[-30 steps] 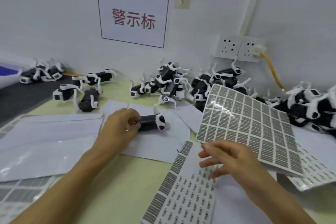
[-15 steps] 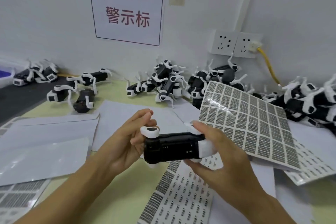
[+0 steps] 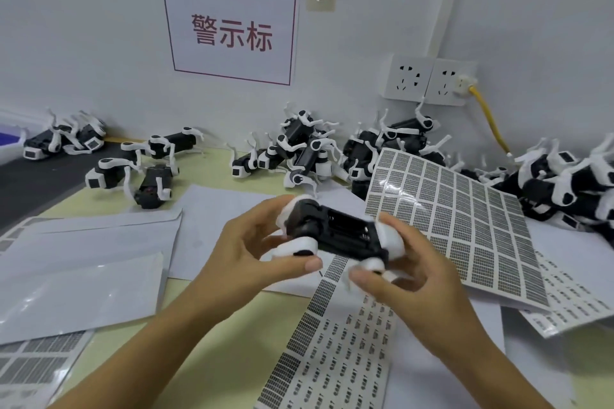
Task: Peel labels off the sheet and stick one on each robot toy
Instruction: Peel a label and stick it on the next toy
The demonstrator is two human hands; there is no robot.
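Robot toy (image 3: 339, 233): black body, white legs, held above table (image 3: 212, 335) between both hands. Left hand (image 3: 255, 249) grips one end; right hand (image 3: 408, 269) grips other. Label sheet (image 3: 465, 226) propped just right of toy. More toys (image 3: 299, 149) piled along wall.

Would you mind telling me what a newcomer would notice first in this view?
Centre frame, the left hand and right hand grip a black-and-white robot toy above the table. Behind them, along the wall, lies a jumbled heap of robot toys. To the right, a curled label sheet leans up, and a white sign with red characters hangs on the wall.
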